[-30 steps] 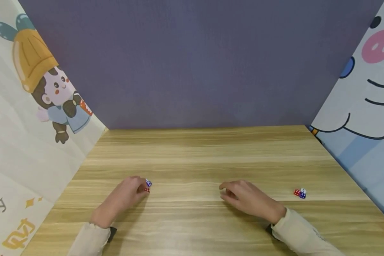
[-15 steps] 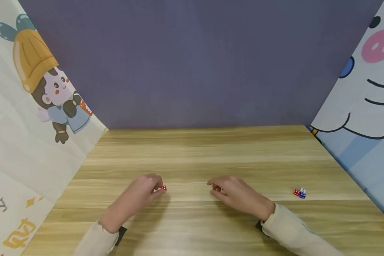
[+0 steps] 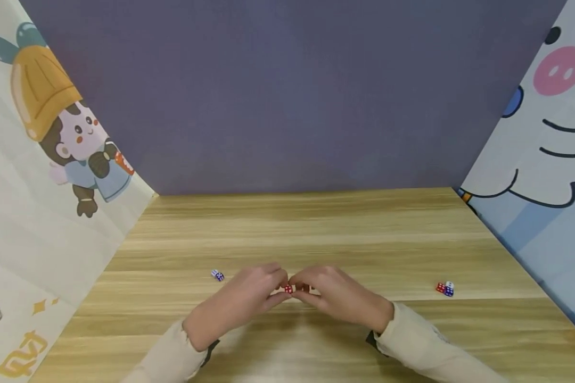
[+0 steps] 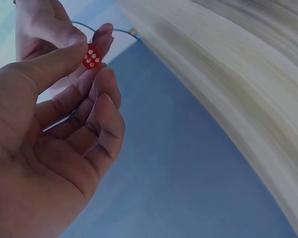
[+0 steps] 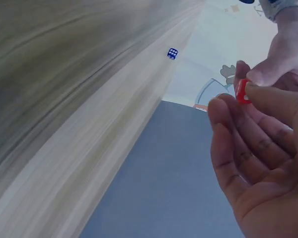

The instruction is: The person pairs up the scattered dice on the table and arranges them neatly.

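Above the surface (image 3: 287,229), the red die (image 3: 288,289) is pinched by the left hand (image 3: 249,292) and apparently the right hand (image 3: 337,293) too, so the left grip should ideally loosen only once the right has it squarely.

Head view: behind and above left hand (image 3: 246,292) and right hand (image 3: 337,293), facing forward-down, wide over worktop (image 3: 297,229). Wrist views: very near, each looking past palm; both share red die (image 4: 92,58) between hands.
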`<action>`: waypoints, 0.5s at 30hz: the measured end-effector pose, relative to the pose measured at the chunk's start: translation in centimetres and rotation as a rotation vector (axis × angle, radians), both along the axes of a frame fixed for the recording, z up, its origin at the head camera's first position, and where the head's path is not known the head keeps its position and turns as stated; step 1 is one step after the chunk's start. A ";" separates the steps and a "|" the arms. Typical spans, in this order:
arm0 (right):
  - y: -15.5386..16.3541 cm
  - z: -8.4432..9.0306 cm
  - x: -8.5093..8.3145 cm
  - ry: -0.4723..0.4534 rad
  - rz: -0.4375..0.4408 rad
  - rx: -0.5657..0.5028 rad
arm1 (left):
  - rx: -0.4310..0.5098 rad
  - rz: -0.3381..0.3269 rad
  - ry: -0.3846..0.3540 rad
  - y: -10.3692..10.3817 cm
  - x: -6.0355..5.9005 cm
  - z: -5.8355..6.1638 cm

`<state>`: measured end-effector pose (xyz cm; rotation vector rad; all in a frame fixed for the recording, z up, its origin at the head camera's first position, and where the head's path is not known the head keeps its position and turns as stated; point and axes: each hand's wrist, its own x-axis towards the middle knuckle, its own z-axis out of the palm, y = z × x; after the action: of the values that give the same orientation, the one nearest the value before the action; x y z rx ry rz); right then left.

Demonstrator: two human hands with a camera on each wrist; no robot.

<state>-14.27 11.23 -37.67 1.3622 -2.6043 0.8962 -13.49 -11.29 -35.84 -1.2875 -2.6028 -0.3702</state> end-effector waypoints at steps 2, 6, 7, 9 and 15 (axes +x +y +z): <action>0.2 -0.1 0.1 0.006 -0.001 -0.009 | -0.002 -0.017 -0.002 0.6 -0.1 -0.2; 0.9 -0.3 0.3 0.049 -0.024 -0.005 | -0.006 -0.044 0.002 1.5 -0.4 -0.7; 1.2 -0.4 0.3 0.056 -0.031 -0.003 | -0.006 -0.051 0.004 1.7 -0.5 -0.8; 1.6 -0.5 0.4 0.058 -0.049 -0.006 | 0.003 -0.067 0.003 2.0 -0.7 -1.0; 3.0 -0.7 0.7 0.034 -0.095 -0.025 | 0.058 -0.102 -0.030 3.0 -1.0 -1.6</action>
<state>-13.59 14.18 -38.40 1.2257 -2.5986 0.8804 -14.53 -8.29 -37.45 -1.4094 -2.5369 -0.4824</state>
